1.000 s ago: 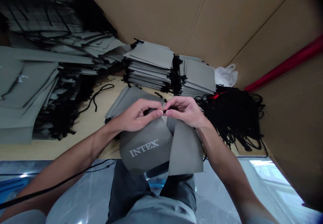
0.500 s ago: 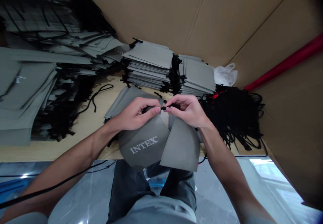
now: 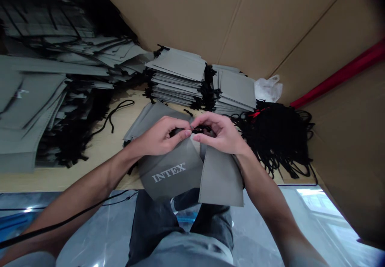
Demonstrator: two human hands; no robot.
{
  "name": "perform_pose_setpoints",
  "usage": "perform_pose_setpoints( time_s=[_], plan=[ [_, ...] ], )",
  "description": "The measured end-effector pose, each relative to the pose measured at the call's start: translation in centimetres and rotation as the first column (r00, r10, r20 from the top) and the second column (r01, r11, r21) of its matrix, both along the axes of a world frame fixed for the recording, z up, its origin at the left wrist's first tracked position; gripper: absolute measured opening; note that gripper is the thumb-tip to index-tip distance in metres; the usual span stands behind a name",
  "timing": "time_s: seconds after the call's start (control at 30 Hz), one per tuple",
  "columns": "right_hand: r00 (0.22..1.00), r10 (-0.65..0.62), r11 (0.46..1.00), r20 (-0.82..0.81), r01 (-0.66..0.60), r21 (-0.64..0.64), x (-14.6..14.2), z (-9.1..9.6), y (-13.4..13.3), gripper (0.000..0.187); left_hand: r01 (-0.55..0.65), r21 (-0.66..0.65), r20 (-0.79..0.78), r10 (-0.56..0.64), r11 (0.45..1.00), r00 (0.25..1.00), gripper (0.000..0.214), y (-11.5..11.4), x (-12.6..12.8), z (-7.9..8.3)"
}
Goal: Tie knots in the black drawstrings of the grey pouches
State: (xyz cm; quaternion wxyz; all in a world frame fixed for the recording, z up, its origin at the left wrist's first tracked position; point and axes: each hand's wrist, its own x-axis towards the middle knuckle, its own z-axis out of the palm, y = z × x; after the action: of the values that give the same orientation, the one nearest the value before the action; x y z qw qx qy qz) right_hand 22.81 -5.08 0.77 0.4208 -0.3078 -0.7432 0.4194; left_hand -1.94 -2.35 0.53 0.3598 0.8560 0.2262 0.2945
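A grey fabric pouch [image 3: 180,174] printed "INTEX" hangs folded over the table's front edge, above my lap. My left hand [image 3: 159,136] is closed, pinching the pouch's top hem together with a black cord [image 3: 198,130]. My right hand [image 3: 219,132] is also closed, its fingertips pinching the same cord where it meets the hem. The fingertips of both hands touch at the pouch's top middle. Under my hands lies a small pile of flat grey pouches [image 3: 147,118].
Two neat stacks of grey pouches [image 3: 180,78] [image 3: 234,90] stand behind my hands. A bundle of black cords [image 3: 279,134] lies at the right, loose heaps of pouches [image 3: 45,90] at the left. Cardboard walls [image 3: 240,22] enclose the wooden table [image 3: 99,150]. A red bar [image 3: 339,76] runs along the right.
My hands drew slightly closer together over the cord. The pouch's right flap swung down a little and the pouch shifted slightly left.
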Motion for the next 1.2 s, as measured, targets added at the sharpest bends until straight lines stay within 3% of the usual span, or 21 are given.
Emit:
perform_pose_setpoints(
  time_s=[0.13, 0.4, 0.73, 0.97, 1.07, 1.2],
  plan=[
    [0.998, -0.025, 0.999, 0.055, 0.024, 0.032, -0.4, -0.2, -0.2, 0.023, -0.017, 0.018, -0.026, 0.018, 1.0, 1.0, 0.031, 0.1, 0.1, -0.4],
    [0.991, -0.058, 0.998, 0.122, 0.053, 0.038, -0.5, -0.1, -0.2, 0.018, 0.013, -0.004, -0.019, -0.013, 1.0, 1.0, 0.027, 0.2, 0.2, -0.3],
    [0.998, 0.033, 0.994, -0.052, -0.039, -0.101, -0.6, -0.5, 0.0, 0.025, 0.132, -0.128, 0.077, -0.123, 0.983, 0.989, 0.037, -0.2, 0.0, 0.7],
    [0.997, 0.013, 0.983, -0.08, -0.027, -0.184, 0.0, 0.0, 0.3, 0.028, -0.072, -0.097, -0.004, 0.072, 0.993, 0.997, 0.032, 0.0, 0.1, 0.2],
    [0.995, -0.035, 0.982, -0.094, 0.017, -0.189, 0.7, 0.5, 0.4, 0.024, -0.15, -0.088, 0.036, 0.154, 0.985, 0.987, 0.032, 0.3, 0.1, 0.0],
    [0.987, -0.16, 0.986, -0.033, 0.159, -0.046, 1.3, 0.7, 0.8, 0.018, -0.161, -0.104, 0.08, 0.169, 0.981, 0.982, 0.032, 0.7, 0.2, -0.1]
  ],
)
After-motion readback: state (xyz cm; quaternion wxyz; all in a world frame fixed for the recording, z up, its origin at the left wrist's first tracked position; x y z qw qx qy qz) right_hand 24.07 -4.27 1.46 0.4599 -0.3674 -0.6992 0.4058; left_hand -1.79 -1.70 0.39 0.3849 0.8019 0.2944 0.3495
